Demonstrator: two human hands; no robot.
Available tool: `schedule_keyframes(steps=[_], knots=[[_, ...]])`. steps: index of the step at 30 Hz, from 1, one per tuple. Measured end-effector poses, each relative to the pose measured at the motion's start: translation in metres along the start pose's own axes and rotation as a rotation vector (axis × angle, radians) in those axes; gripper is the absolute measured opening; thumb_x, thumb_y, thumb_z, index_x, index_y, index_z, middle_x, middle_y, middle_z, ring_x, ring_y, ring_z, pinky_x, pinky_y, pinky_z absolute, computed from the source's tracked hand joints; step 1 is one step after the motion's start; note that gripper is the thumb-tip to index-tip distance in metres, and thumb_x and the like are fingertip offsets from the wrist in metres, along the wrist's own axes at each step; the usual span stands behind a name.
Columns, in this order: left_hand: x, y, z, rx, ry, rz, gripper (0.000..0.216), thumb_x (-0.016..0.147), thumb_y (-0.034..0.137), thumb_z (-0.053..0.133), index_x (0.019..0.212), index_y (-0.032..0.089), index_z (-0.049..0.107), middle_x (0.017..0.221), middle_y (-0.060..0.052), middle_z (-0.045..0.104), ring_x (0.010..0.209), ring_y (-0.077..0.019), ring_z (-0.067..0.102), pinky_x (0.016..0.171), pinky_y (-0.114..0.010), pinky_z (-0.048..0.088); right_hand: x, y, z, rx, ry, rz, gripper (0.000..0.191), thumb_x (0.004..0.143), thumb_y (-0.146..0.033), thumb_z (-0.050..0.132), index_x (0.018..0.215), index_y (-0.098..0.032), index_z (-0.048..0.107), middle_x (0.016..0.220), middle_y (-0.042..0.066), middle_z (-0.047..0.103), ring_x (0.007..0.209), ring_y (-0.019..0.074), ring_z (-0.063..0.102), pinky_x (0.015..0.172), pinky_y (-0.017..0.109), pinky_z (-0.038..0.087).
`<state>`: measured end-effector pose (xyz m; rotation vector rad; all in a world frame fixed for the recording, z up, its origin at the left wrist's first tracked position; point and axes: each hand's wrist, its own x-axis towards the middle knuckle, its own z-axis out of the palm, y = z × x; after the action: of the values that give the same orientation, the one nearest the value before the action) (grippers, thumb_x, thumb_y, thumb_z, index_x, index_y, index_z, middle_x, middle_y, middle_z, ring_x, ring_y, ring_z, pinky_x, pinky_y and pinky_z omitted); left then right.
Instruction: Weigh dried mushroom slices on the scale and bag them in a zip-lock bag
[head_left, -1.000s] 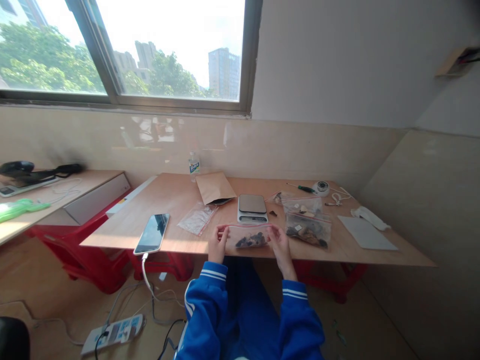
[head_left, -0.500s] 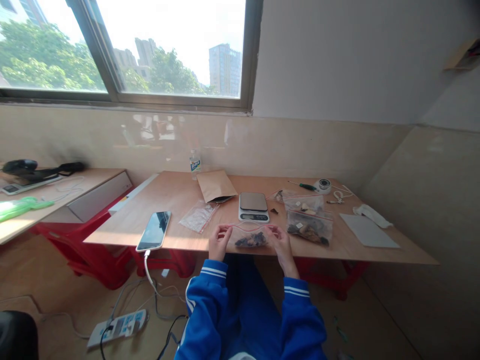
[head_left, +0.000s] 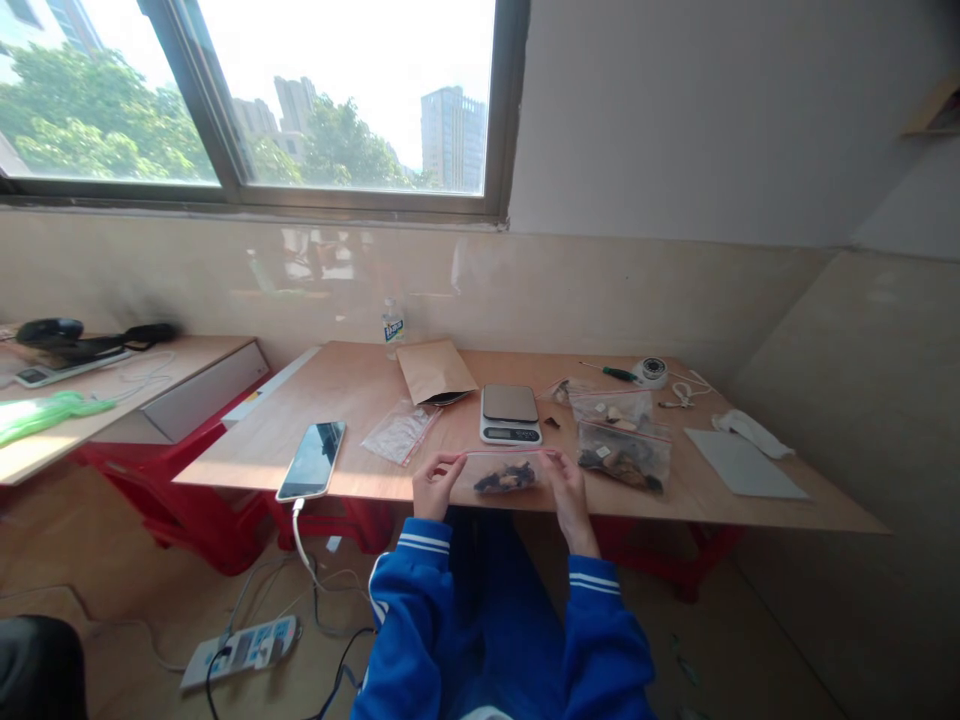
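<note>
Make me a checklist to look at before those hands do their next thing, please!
1. Left hand gripping the top edge of the clear bag: ok.
2. Right hand gripping that edge's other end: ok.
3. Dark pieces inside the bag: ok.
4. Bag sealed all along: cannot tell.
5. Scale display readable: cannot tell, too small.
6. No loose bits by the scale: not ok, a dark scrap lies beside it.

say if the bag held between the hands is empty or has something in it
Not empty: dark pieces show through the clear bag, low down, below the top edge that the left hand and right hand hold.
</note>
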<state>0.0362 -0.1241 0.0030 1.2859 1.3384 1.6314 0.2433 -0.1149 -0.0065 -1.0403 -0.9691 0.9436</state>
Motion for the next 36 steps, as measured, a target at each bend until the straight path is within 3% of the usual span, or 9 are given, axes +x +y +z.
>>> schedule_keyframes(steps=[6, 13, 19, 24, 28, 31, 36], knots=[[0.003, -0.001, -0.004, -0.116, -0.063, -0.106, 0.034, 0.063, 0.046, 0.071, 0.08, 0.017, 0.071, 0.078, -0.005, 0.07, 0.072, -0.0174, 0.062, 0.067, -0.028, 0.049, -0.002, -0.002, 0.003, 0.064, -0.05, 0.03, 0.032, 0.07, -0.044, 0.068, 0.088, -0.019, 0.061, 0.088, 0.004, 0.07, 0.087, 0.0206, 0.066, 0.084, 0.036, 0.049], [0.003, -0.002, -0.008, -0.135, -0.023, -0.091, 0.035, 0.063, 0.046, 0.071, 0.079, 0.016, 0.068, 0.075, -0.004, 0.068, 0.073, -0.017, 0.062, 0.067, -0.028, 0.051, -0.006, -0.006, 0.009, 0.072, -0.067, 0.028, 0.032, 0.071, -0.045, 0.068, 0.089, -0.02, 0.059, 0.091, 0.006, 0.072, 0.092, 0.0234, 0.067, 0.089, 0.041, 0.049], [0.003, -0.001, -0.009, -0.114, -0.044, -0.057, 0.031, 0.065, 0.044, 0.07, 0.078, 0.016, 0.066, 0.075, -0.004, 0.067, 0.074, -0.0169, 0.062, 0.069, -0.029, 0.051, -0.008, -0.01, 0.013, 0.071, -0.139, 0.062, 0.052, 0.071, -0.045, 0.069, 0.114, -0.021, 0.055, 0.093, 0.006, 0.072, 0.09, 0.0231, 0.067, 0.081, 0.038, 0.052], [0.003, -0.002, -0.009, -0.084, -0.015, -0.053, 0.032, 0.064, 0.047, 0.07, 0.074, 0.017, 0.065, 0.071, -0.003, 0.066, 0.071, -0.0163, 0.062, 0.069, -0.028, 0.05, -0.007, -0.005, 0.01, 0.003, -0.18, 0.051, 0.042, 0.069, -0.048, 0.069, 0.099, -0.018, 0.066, 0.098, 0.009, 0.071, 0.095, 0.025, 0.065, 0.086, 0.041, 0.05], [0.005, -0.005, -0.012, -0.121, -0.063, -0.076, 0.035, 0.063, 0.05, 0.07, 0.072, 0.016, 0.063, 0.069, -0.002, 0.065, 0.07, -0.0158, 0.061, 0.066, -0.027, 0.05, -0.007, -0.004, 0.01, -0.051, -0.167, 0.034, 0.038, 0.069, -0.047, 0.07, 0.092, -0.018, 0.069, 0.095, 0.007, 0.072, 0.092, 0.0233, 0.066, 0.087, 0.039, 0.049], [0.005, -0.005, -0.011, -0.188, -0.096, -0.114, 0.04, 0.064, 0.053, 0.067, 0.08, 0.016, 0.062, 0.078, -0.004, 0.068, 0.074, -0.0173, 0.063, 0.065, -0.028, 0.049, -0.008, -0.005, 0.011, -0.062, -0.145, 0.018, 0.036, 0.069, -0.047, 0.07, 0.09, -0.018, 0.069, 0.092, 0.006, 0.073, 0.09, 0.0221, 0.066, 0.086, 0.037, 0.05], [0.003, -0.005, 0.0, -0.23, -0.118, -0.111, 0.044, 0.066, 0.048, 0.069, 0.095, 0.016, 0.062, 0.092, -0.007, 0.068, 0.089, -0.0201, 0.064, 0.079, -0.031, 0.049, -0.007, -0.006, 0.013, -0.059, -0.141, 0.007, 0.036, 0.068, -0.048, 0.07, 0.089, -0.018, 0.069, 0.091, 0.008, 0.073, 0.088, 0.0228, 0.066, 0.084, 0.038, 0.05]])
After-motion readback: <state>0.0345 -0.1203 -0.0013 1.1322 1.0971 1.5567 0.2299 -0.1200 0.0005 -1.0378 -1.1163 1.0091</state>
